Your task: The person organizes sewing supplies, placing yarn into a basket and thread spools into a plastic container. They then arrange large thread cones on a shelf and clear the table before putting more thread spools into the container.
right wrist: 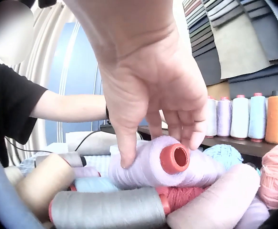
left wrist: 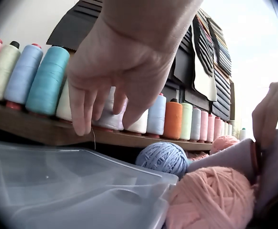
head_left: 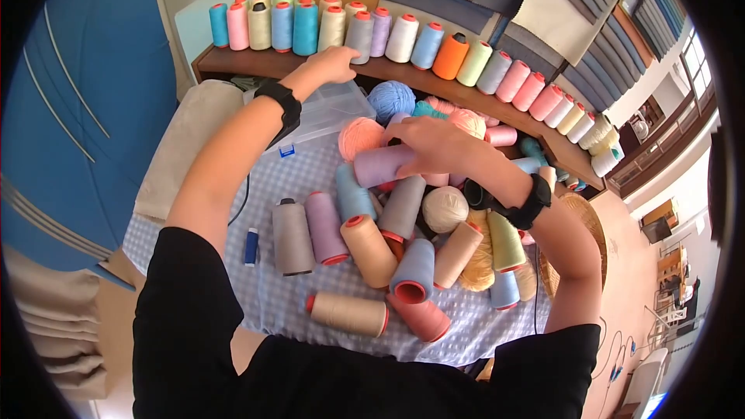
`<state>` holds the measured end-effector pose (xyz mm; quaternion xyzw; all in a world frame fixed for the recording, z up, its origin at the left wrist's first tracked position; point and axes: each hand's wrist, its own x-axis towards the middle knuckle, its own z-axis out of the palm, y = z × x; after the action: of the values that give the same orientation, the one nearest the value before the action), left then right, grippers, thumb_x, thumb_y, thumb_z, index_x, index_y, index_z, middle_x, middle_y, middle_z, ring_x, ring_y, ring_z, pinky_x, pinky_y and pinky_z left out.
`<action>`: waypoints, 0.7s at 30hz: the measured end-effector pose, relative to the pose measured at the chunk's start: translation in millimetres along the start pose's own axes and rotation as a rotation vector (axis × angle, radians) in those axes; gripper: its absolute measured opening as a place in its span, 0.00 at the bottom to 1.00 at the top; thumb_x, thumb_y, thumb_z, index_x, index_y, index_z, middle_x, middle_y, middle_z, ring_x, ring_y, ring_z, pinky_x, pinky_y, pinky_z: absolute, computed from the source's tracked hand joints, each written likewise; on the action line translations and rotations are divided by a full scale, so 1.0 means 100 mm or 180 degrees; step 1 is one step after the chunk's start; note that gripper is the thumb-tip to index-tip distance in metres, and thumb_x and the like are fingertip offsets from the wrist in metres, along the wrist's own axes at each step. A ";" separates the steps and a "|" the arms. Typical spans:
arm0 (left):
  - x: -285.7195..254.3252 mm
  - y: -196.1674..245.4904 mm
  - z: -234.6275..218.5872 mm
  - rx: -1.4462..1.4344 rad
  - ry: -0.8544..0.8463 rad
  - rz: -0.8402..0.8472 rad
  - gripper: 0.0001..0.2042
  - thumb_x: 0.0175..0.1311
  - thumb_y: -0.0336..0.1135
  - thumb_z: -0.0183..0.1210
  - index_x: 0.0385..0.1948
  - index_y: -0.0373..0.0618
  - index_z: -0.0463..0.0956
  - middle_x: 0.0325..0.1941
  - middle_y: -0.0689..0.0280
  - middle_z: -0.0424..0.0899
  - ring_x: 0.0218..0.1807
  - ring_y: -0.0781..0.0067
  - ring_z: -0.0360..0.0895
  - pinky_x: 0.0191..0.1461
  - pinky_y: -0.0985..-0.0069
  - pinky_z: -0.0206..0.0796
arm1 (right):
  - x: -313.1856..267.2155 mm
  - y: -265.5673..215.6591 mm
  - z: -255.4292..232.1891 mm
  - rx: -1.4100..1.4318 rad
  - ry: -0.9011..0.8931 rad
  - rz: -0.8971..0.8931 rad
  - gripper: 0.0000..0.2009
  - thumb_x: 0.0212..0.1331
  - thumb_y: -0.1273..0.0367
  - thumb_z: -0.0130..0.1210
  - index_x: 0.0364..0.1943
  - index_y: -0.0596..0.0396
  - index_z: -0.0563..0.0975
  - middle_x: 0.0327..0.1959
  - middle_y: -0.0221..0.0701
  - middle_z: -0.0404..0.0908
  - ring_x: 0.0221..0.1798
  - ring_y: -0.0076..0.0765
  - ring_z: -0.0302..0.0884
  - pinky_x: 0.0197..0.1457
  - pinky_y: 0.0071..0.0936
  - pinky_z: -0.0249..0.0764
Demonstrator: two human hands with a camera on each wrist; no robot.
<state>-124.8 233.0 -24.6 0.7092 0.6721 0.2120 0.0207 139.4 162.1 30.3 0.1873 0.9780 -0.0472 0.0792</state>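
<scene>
On the shelf, a grey spool [head_left: 360,37] stands upright in the row, and my left hand [head_left: 330,67] is at its lower part. The left wrist view shows the fingers of that hand [left wrist: 115,71] pointing down, loosely extended before the spools; whether they touch one is unclear. My right hand [head_left: 442,143] grips a lavender spool [head_left: 380,166] lying on the heap. From the right wrist, the thumb of this hand [right wrist: 151,90] presses the near side of the lavender spool [right wrist: 146,164], with the other fingers behind it, partly hidden.
Upright spools line the curved shelf [head_left: 466,97]. A clear plastic box [head_left: 330,109] sits below it on the left. Loose spools and yarn balls, among them a coral ball [head_left: 361,138], cover the checked cloth [head_left: 272,178]. A small blue object [head_left: 251,247] lies at left.
</scene>
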 end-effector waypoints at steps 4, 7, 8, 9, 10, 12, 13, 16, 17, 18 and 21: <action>-0.22 0.06 -0.08 0.0244 0.0018 -0.0083 0.21 0.53 0.37 0.58 0.51 0.48 0.73 0.48 0.56 0.78 0.52 0.57 0.74 0.53 0.64 0.67 | -0.04 -0.11 0.03 -0.0306 0.0041 0.0096 0.25 0.40 0.64 0.65 0.47 0.51 0.73 0.44 0.37 0.74 0.49 0.44 0.72 0.52 0.36 0.69; -0.28 0.00 -0.07 0.0558 0.0361 -0.0059 0.19 0.53 0.38 0.57 0.49 0.52 0.74 0.47 0.58 0.79 0.50 0.55 0.74 0.51 0.61 0.69 | 0.01 0.09 0.06 0.0002 0.0298 -0.0489 0.25 0.41 0.66 0.65 0.48 0.53 0.72 0.40 0.37 0.75 0.44 0.42 0.75 0.47 0.33 0.71; -0.27 -0.07 -0.03 0.0589 0.0402 -0.0022 0.19 0.52 0.36 0.57 0.49 0.52 0.74 0.44 0.57 0.80 0.48 0.55 0.76 0.48 0.61 0.70 | 0.01 0.06 -0.09 -0.0023 0.0310 -0.0486 0.25 0.41 0.66 0.65 0.48 0.53 0.72 0.40 0.37 0.75 0.44 0.42 0.75 0.47 0.33 0.71; -0.28 -0.08 -0.03 0.0615 0.0446 0.0006 0.19 0.51 0.34 0.56 0.49 0.52 0.74 0.42 0.56 0.80 0.45 0.54 0.77 0.46 0.61 0.70 | -0.02 0.01 -0.31 0.0305 0.0195 -0.0179 0.25 0.41 0.67 0.65 0.48 0.54 0.72 0.38 0.37 0.76 0.40 0.40 0.75 0.45 0.31 0.72; -0.29 -0.09 -0.02 0.0616 0.0475 0.0000 0.19 0.51 0.34 0.56 0.49 0.52 0.74 0.42 0.56 0.80 0.45 0.54 0.77 0.46 0.61 0.70 | 0.01 -0.01 -0.48 0.0633 0.0079 0.0121 0.26 0.41 0.68 0.65 0.49 0.56 0.72 0.35 0.36 0.77 0.36 0.39 0.76 0.42 0.30 0.73; -0.31 -0.04 -0.02 0.1027 0.0370 0.0151 0.20 0.48 0.30 0.56 0.47 0.49 0.75 0.35 0.55 0.81 0.39 0.54 0.79 0.40 0.60 0.71 | 0.17 0.20 -0.56 0.1119 0.0625 0.0109 0.25 0.41 0.64 0.64 0.47 0.56 0.73 0.35 0.38 0.77 0.35 0.40 0.76 0.41 0.31 0.73; -0.28 -0.02 -0.02 0.1025 0.0385 0.0145 0.20 0.48 0.30 0.56 0.47 0.49 0.75 0.35 0.55 0.81 0.39 0.54 0.79 0.40 0.60 0.71 | 0.27 0.32 -0.59 0.1629 0.1159 0.0110 0.25 0.40 0.61 0.64 0.45 0.57 0.74 0.36 0.41 0.78 0.35 0.41 0.77 0.40 0.32 0.73; -0.22 -0.02 0.04 0.1265 0.0578 0.0330 0.11 0.45 0.31 0.61 0.34 0.45 0.76 0.32 0.59 0.82 0.37 0.58 0.80 0.39 0.65 0.73 | 0.63 0.60 -0.68 0.1647 0.1490 0.0506 0.26 0.40 0.58 0.64 0.45 0.56 0.74 0.34 0.40 0.79 0.35 0.41 0.78 0.41 0.32 0.73; -0.22 -0.01 0.05 0.1266 0.0589 0.0306 0.11 0.45 0.31 0.61 0.34 0.45 0.76 0.32 0.59 0.82 0.37 0.58 0.80 0.39 0.65 0.73 | 0.75 0.65 -0.69 0.1638 0.1479 0.0483 0.26 0.40 0.58 0.64 0.45 0.56 0.74 0.34 0.40 0.79 0.35 0.41 0.78 0.41 0.32 0.73; -0.22 0.01 0.06 0.1315 0.0593 0.0235 0.12 0.45 0.31 0.61 0.34 0.45 0.76 0.32 0.59 0.82 0.37 0.58 0.80 0.38 0.65 0.73 | 0.85 0.70 -0.69 0.1002 0.1592 0.0614 0.25 0.40 0.58 0.64 0.44 0.56 0.75 0.34 0.41 0.79 0.37 0.41 0.78 0.43 0.32 0.73; -0.27 0.06 0.07 0.1379 0.0685 0.0121 0.13 0.43 0.31 0.63 0.35 0.46 0.76 0.31 0.60 0.82 0.37 0.59 0.81 0.38 0.66 0.74 | 1.19 0.92 -0.59 0.0086 0.1761 0.0763 0.23 0.41 0.59 0.64 0.43 0.56 0.77 0.37 0.42 0.80 0.43 0.44 0.78 0.48 0.33 0.72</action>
<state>-116.8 208.2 -36.7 0.6829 0.6867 0.1376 -0.2076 56.1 296.9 61.5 0.3082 0.9326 0.0022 -0.1877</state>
